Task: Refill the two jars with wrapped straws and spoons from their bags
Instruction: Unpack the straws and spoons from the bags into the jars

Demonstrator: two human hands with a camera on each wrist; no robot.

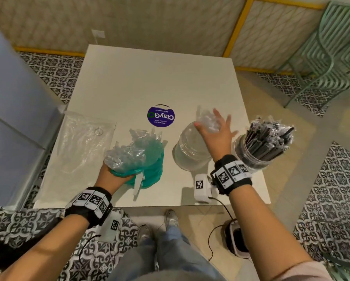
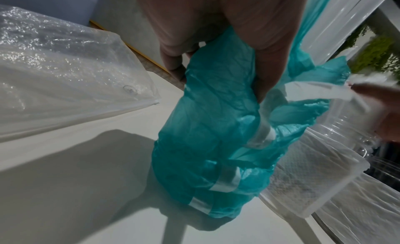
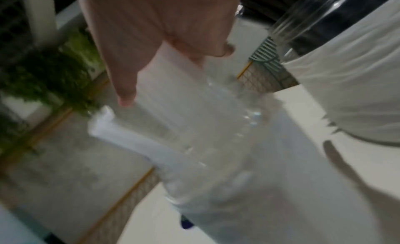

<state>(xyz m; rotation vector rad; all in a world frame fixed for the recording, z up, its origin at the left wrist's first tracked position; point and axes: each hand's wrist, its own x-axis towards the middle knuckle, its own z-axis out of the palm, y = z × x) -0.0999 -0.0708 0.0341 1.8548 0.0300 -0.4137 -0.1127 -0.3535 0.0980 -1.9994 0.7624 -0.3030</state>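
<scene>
table (image 1: 149, 74), white, square: far half bare, open room there; near half crowded. teal bag (image 1: 149, 165) left of centre near front edge, left hand (image 1: 111, 176) curled round its near end. clear jar (image 1: 190, 153) just right, apart from bag; right hand (image 1: 216, 131) over its mouth, fingers spread above clump of wrapped spoons (image 1: 207, 121). straw jar (image 1: 257, 153), full, at right edge, close beside right wrist. flat clear bag (image 1: 84, 142) at left edge. purple sticker (image 1: 161, 116) mid-table.

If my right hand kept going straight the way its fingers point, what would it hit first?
Probably the clear-wrapped spoons at the fingertips of the right hand, above the mouth of the clear jar. Past them only bare table shows, though depth is hard to judge.
</scene>
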